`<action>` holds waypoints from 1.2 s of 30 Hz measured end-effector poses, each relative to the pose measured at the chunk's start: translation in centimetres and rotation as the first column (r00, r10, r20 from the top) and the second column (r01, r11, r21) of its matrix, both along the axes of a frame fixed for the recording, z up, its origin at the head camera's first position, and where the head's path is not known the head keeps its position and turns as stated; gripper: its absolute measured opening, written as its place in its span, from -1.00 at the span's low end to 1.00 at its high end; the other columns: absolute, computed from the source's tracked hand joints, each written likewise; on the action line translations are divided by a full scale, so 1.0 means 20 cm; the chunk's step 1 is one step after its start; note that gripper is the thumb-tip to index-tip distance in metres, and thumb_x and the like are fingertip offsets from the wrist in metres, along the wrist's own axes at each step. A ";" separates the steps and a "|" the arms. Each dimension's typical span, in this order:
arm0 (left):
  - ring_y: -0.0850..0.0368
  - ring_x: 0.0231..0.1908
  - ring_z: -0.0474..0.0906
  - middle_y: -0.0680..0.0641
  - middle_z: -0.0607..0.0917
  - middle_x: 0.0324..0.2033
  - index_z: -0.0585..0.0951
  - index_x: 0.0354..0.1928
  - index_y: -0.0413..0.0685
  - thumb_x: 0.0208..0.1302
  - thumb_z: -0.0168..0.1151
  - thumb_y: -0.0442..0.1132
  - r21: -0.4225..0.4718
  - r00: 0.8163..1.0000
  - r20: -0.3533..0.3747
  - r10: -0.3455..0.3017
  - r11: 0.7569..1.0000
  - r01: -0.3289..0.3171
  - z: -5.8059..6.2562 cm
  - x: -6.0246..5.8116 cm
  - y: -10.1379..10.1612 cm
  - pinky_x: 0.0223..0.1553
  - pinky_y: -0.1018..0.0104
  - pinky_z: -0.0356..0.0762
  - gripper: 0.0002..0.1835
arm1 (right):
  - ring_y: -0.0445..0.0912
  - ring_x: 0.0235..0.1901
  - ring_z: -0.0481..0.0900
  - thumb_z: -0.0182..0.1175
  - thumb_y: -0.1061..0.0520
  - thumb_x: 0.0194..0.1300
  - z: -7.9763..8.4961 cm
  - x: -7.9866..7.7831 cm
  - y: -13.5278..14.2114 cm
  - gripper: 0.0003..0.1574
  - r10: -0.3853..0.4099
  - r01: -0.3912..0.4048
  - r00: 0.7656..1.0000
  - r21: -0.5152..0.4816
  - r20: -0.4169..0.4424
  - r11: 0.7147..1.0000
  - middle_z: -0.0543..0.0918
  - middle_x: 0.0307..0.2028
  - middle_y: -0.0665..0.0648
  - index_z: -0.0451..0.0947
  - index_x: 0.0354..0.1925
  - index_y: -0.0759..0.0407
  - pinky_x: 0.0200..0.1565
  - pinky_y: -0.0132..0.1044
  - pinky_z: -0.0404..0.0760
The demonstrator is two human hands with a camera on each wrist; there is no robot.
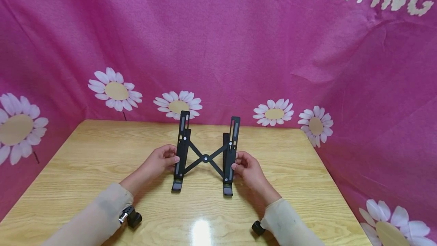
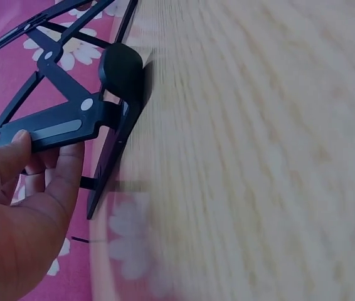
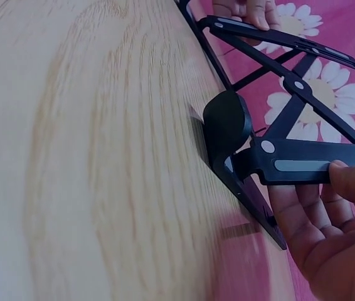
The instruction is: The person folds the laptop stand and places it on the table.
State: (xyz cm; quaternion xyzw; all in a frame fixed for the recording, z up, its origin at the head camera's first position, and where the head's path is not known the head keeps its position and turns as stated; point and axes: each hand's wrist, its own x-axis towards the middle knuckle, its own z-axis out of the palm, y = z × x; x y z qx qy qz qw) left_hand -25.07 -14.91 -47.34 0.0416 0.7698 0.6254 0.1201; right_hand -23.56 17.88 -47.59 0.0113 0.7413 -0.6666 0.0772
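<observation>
A black folding laptop stand [image 1: 205, 158] stands opened out on the wooden table, its two side rails joined by crossed bars with a pivot in the middle. My left hand [image 1: 162, 159] pinches the left rail, thumb on its top face and fingers underneath, as the left wrist view shows. On the opposite side my right hand [image 1: 250, 170] grips the right rail the same way. Grey pads line the rails, and a rounded front lip [image 2: 121, 72] shows close up in the left wrist view. The matching lip [image 3: 226, 122] appears in the right wrist view.
The light wooden table [image 1: 112, 143] reaches back to a pink cloth [image 1: 218, 48] printed with white daisies, which hangs behind it and at both sides. Black wrist devices [image 1: 134, 217] sit at both cuffs. A bright reflection lies near the table's front.
</observation>
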 end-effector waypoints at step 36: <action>0.08 -0.24 0.68 -0.19 0.64 -0.21 0.46 0.03 -0.35 0.51 0.06 -0.47 0.054 0.997 0.002 -0.079 0.995 0.079 0.02 0.01 0.13 -0.14 0.03 0.76 -0.86 | -0.05 -0.32 0.58 0.18 0.49 0.34 -0.01 0.01 -0.11 -0.70 0.027 -0.029 0.998 -0.044 -0.059 0.999 0.59 -0.21 0.32 0.51 0.03 0.38 -0.24 -0.08 0.76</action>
